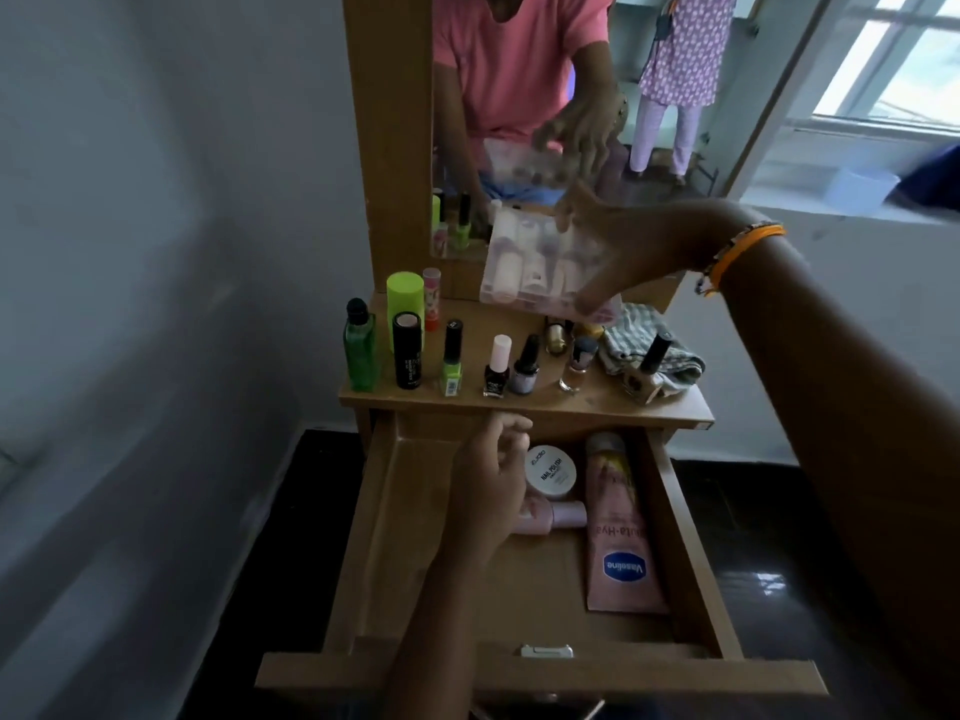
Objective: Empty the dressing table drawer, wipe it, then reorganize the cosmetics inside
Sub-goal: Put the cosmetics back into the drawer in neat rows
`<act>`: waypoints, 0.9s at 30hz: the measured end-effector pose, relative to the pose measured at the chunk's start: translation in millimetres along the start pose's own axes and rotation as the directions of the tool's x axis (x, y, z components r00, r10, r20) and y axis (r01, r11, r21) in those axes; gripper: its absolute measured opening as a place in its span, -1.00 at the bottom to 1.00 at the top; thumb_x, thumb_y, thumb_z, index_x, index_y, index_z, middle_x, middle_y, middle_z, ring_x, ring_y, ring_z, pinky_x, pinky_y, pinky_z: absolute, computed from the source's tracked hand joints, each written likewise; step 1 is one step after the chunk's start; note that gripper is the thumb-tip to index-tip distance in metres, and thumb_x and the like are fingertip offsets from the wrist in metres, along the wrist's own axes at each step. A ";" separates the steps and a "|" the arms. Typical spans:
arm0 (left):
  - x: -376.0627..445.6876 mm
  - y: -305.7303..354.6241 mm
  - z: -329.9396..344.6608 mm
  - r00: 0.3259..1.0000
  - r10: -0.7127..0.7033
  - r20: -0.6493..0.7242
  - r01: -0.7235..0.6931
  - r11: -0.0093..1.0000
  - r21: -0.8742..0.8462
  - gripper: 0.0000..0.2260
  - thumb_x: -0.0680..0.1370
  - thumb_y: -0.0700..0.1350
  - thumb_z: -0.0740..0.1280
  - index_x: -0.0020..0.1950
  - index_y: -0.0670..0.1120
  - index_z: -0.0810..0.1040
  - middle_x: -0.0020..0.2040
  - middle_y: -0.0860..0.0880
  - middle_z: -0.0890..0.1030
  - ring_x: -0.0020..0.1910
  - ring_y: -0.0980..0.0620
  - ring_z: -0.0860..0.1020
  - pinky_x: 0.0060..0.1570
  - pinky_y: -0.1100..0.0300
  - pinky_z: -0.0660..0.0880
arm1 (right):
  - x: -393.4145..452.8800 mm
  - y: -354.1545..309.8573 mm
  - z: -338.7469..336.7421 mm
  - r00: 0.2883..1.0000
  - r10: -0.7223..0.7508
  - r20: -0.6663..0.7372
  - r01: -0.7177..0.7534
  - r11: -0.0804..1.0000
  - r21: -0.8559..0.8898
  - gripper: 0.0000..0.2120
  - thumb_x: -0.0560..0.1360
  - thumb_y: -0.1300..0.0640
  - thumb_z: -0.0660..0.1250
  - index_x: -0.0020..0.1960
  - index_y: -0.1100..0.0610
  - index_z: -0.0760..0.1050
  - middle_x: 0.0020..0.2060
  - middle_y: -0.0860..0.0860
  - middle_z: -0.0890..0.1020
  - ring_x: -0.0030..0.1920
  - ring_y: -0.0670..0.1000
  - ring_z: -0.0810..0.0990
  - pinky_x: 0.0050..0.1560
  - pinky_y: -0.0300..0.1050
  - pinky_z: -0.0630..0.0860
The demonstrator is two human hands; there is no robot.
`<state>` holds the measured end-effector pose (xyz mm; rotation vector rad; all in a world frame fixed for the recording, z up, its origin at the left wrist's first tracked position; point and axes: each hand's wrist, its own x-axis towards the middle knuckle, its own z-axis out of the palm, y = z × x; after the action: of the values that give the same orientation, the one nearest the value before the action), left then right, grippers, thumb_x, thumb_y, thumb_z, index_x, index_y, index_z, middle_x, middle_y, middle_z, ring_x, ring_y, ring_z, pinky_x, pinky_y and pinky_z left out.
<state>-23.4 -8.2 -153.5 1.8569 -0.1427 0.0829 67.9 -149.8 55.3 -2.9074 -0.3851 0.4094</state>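
Left hand (493, 485): reached down into the open drawer (363, 537), fingers loosely curled, nothing seen to be held; the grip is relaxed and part open.
Green bottle (359, 350): stood on the worktop (519, 402), up and left of the left hand, beside a black tube (408, 350) whose writing cannot be read.
Nail polish bottles: a lime green one (452, 358), a dark one with a pale cap (497, 367) and a grey one (524, 366) are lined up just above the left hand.
Pink bottle (558, 514): laid on its side in the drawer, just right of the left hand, partly hidden by it.
White jar (551, 471): set in the drawer right of the left fingers; "NAIL POLISH" is read on the lid.
Pink tube (621, 527): laid lengthwise along the drawer's right wall; "Vaseline" is read on a blue badge.
Right hand (631, 246): extended over the worktop, an orange bangle (748, 249) worn at the wrist; the grip is closed round a clear plastic box (530, 262).
Clear plastic box: held tilted in the air, small pale cosmetics seen inside, blurred.
Striped cloth (639, 340): crumpled on the worktop below the right hand.
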 end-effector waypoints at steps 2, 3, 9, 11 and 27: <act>-2.8 6.0 -4.5 0.996 -0.085 0.015 0.086 0.986 -0.141 -0.81 0.62 -0.12 0.15 -0.06 -0.04 0.55 -0.30 0.06 0.54 -0.45 0.22 0.45 -0.45 0.39 0.39 | -29.6 -8.9 6.2 0.999 -0.050 -0.011 0.050 0.998 0.025 -0.28 0.25 0.08 0.53 0.17 -0.03 0.08 0.09 0.12 0.45 -0.12 0.05 0.49 -0.21 -0.03 0.51; -4.7 8.0 -8.1 0.986 -0.160 0.037 0.164 0.952 -0.257 -0.76 0.63 -0.11 0.12 -0.09 -0.07 0.55 -0.38 0.04 0.53 -0.52 0.22 0.41 -0.51 0.38 0.35 | -45.2 -14.4 13.0 0.997 -0.073 0.003 0.072 0.996 0.055 -0.27 0.24 0.11 0.53 0.17 -0.03 0.08 0.04 0.09 0.45 -0.21 -0.02 0.46 -0.31 -0.09 0.49; -22.3 8.3 -34.1 0.849 -0.478 0.225 0.505 0.607 -0.614 -0.56 0.66 0.01 -0.03 0.20 -0.30 0.46 -0.09 -0.26 0.62 -0.33 -0.13 0.65 -0.54 0.35 0.46 | -98.3 -13.3 103.9 0.946 -0.159 0.281 0.067 0.948 0.310 -0.24 0.22 0.28 0.52 0.21 0.00 0.12 -0.14 0.01 0.52 -0.39 -0.09 0.52 -0.44 -0.28 0.49; -21.6 -0.2 -40.7 0.784 -0.527 0.328 0.617 0.602 -0.507 -0.43 0.58 0.24 0.04 0.12 -0.22 0.55 -0.03 -0.19 0.65 -0.14 -0.12 0.67 -0.23 0.11 0.61 | -92.8 -5.3 141.0 0.910 -0.145 0.388 -0.015 0.925 0.379 -0.31 0.26 0.30 0.49 0.20 0.01 0.15 -0.18 0.02 0.54 -0.34 -0.09 0.51 -0.45 -0.33 0.46; -29.8 -16.1 -30.1 0.641 -0.704 0.305 0.664 0.709 0.240 -0.66 0.50 -0.19 0.38 0.23 -0.12 0.37 0.08 -0.12 0.55 0.09 -0.07 0.55 0.02 0.02 0.53 | -80.2 22.2 230.6 0.915 -0.188 0.357 0.041 0.924 0.381 -0.30 0.27 0.05 0.51 0.29 -0.03 0.23 0.21 -0.01 0.44 0.16 0.00 0.45 0.20 0.03 0.49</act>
<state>-50.1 26.8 -164.1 1.8990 0.3267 -0.8284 -69.0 -160.7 -147.8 -2.4157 -0.4759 0.9357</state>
